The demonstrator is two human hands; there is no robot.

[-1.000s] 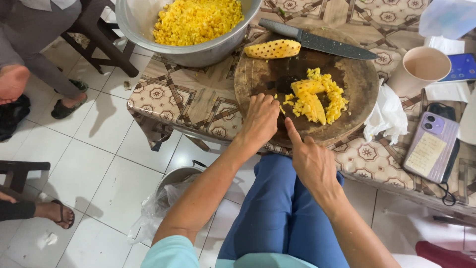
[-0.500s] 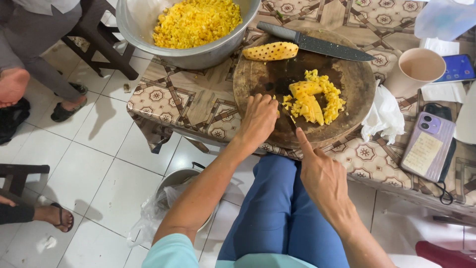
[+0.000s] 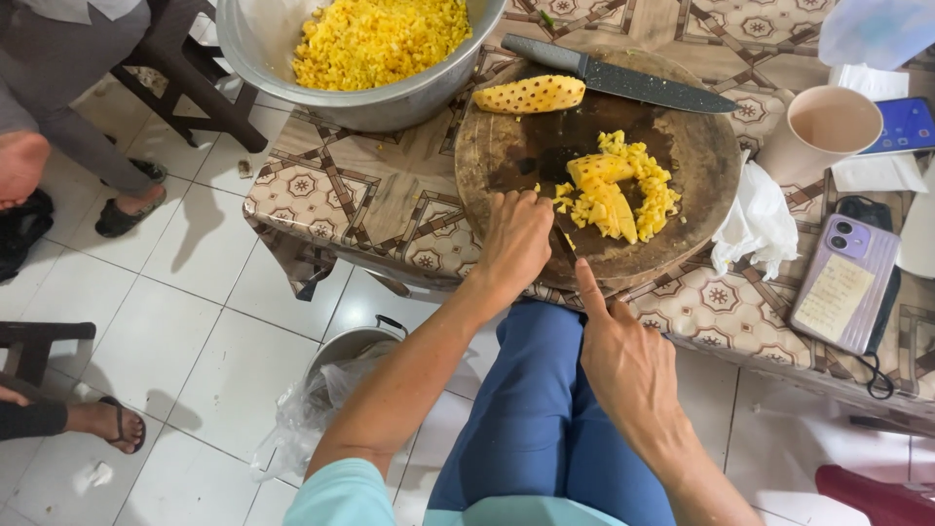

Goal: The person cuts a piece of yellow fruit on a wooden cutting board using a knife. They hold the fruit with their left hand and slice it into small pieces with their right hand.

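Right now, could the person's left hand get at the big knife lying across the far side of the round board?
Probably yes: the left hand rests on the cutting board, and the knife lies uncovered on its far rim, with only a pineapple piece nearby.

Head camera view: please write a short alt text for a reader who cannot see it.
A seated person's left hand rests on a round wooden cutting board beside chopped pineapple, while the right hand points at the board's edge. A knife and a metal bowl of yellow pieces lie beyond.

One round wooden cutting board [image 3: 506, 156], one knife [image 3: 623, 80] and one metal bowl [image 3: 390, 102] sit on the table. Two phones [image 3: 845, 282] [image 3: 906, 125], one cup [image 3: 823, 131] and one unchopped pineapple strip [image 3: 531, 94] lie there too
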